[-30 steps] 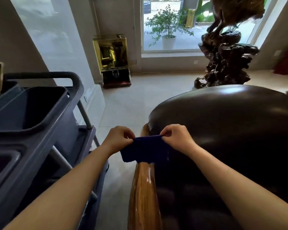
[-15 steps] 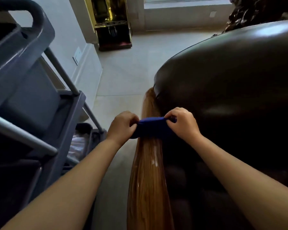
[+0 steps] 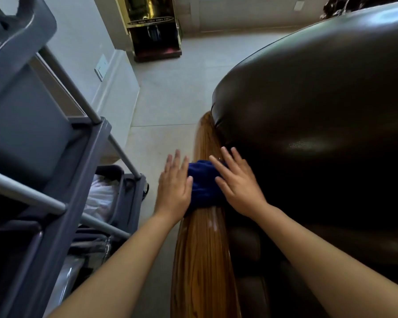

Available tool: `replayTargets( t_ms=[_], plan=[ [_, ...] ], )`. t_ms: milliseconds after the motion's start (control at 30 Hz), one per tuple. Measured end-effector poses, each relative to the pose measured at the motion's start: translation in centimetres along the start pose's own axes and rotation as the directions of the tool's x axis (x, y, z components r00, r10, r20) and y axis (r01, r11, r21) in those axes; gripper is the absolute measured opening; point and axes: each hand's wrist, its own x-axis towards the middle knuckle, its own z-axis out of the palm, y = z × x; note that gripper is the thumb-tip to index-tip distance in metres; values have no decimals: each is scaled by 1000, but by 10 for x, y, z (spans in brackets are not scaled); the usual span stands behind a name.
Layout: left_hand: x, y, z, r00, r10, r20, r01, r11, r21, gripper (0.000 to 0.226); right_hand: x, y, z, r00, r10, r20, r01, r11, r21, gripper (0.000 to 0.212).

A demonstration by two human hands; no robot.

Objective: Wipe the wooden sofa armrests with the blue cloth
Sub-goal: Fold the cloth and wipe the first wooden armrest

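Note:
The blue cloth (image 3: 202,183) lies draped over the glossy wooden armrest (image 3: 203,260), which runs from the bottom of the view up the middle. My left hand (image 3: 174,187) rests flat on the cloth's left side, fingers spread and pointing forward. My right hand (image 3: 236,183) lies flat on its right side, fingers extended over the cloth and the rail. Neither hand pinches the cloth; both palms press on it. The far tip of the armrest (image 3: 205,131) shows beyond the cloth.
A dark leather sofa back (image 3: 313,106) bulges right of the armrest. A grey cleaning cart (image 3: 44,171) with metal posts stands close on the left, white cloths on its lower shelf. A brass-and-dark stand (image 3: 155,26) sits by the far wall on pale floor tiles.
Both hands have let go of their pinch on the cloth's corners and now lie flat and open on it. The cloth has spread over the armrest. The view has tilted further down.

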Motion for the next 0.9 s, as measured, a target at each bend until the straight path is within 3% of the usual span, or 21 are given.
replayTargets(
  t_ms=[100, 267, 533, 900],
  plan=[
    [1, 3, 33, 984, -40, 171, 51, 997, -59, 54, 5, -6, 35, 987, 62, 150, -63, 998, 0, 51],
    [0, -5, 52, 998, -31, 62, 37, 995, -91, 54, 4, -1, 58, 995, 93, 38, -93, 996, 2, 52],
    [-36, 1, 44, 991, 0, 133, 4, 999, -33, 55, -35, -17, 65, 986, 155, 62, -154, 988, -23, 55],
    [-129, 10, 47, 995, 28, 101, -41, 991, 129, 53, -125, -45, 80, 991, 135, -24, -137, 983, -118, 53]
  ],
)
